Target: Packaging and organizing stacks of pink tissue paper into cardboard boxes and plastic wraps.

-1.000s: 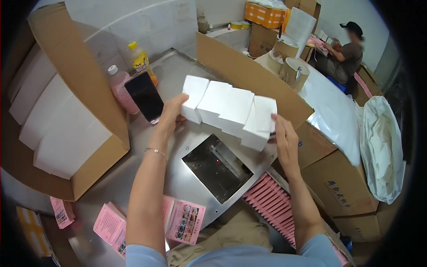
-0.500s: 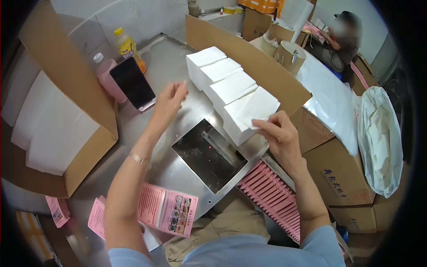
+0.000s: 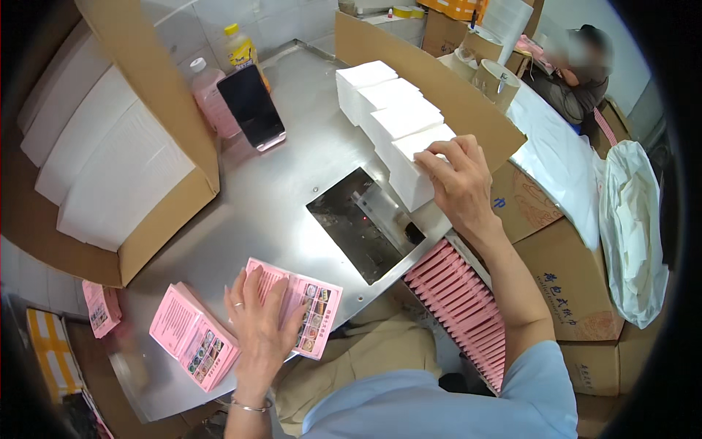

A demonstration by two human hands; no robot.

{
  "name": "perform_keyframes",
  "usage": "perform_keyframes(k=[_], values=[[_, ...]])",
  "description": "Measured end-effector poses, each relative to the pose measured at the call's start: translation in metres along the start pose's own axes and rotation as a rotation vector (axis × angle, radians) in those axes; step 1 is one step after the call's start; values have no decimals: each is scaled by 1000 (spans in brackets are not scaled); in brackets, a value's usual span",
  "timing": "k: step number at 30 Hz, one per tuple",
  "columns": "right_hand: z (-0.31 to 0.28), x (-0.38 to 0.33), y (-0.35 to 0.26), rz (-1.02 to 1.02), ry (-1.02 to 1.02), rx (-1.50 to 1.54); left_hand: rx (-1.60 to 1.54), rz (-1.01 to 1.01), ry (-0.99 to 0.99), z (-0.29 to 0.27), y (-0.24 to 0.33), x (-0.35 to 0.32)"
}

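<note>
White boxes [image 3: 395, 121] stand in a row at one o'clock on the steel table [image 3: 278, 212]; the right hand [image 3: 461, 186] presses flat, fingers together, on the nearest box. At seven o'clock the left hand [image 3: 259, 325] lies spread on a pink leaflet [image 3: 300, 307], just beside a pink leaflet stack [image 3: 191, 336]. Pink packs [image 3: 461, 307] fill a rack at five o'clock.

Left hand [image 3: 257, 322] flat on pink leaflet [image 3: 296, 306] at lower centre, pink leaflet stack [image 3: 191, 345] just beside, right hand [image 3: 459, 183] on nearest of four white boxes [image 3: 395, 128] upper centre, steel table [image 3: 278, 205], dark recess [image 3: 363, 223] mid-frame, phone [image 3: 251, 106] upper left.
</note>
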State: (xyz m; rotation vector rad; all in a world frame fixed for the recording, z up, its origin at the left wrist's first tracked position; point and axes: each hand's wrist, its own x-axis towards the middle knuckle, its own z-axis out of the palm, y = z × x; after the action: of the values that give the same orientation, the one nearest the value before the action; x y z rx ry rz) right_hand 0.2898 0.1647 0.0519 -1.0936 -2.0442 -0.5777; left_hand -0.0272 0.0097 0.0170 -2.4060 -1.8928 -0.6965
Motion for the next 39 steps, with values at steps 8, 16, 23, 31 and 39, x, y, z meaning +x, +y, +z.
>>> perform_keyframes(k=[8,16,23,31,39], values=[[10,0,-8,22,-35,115,150,-209,39,25,10,-11],[16,-1,-16,204,-113,20,160,-181,74,34,5,-15],[15,-3,-11,256,-110,81,266,-128,179,25,9,-21],[17,-7,-19,131,36,65,61,-77,-1,37,17,-32],[8,-99,-173,-450,-237,545,-104,-115,4,15,21,-33]])
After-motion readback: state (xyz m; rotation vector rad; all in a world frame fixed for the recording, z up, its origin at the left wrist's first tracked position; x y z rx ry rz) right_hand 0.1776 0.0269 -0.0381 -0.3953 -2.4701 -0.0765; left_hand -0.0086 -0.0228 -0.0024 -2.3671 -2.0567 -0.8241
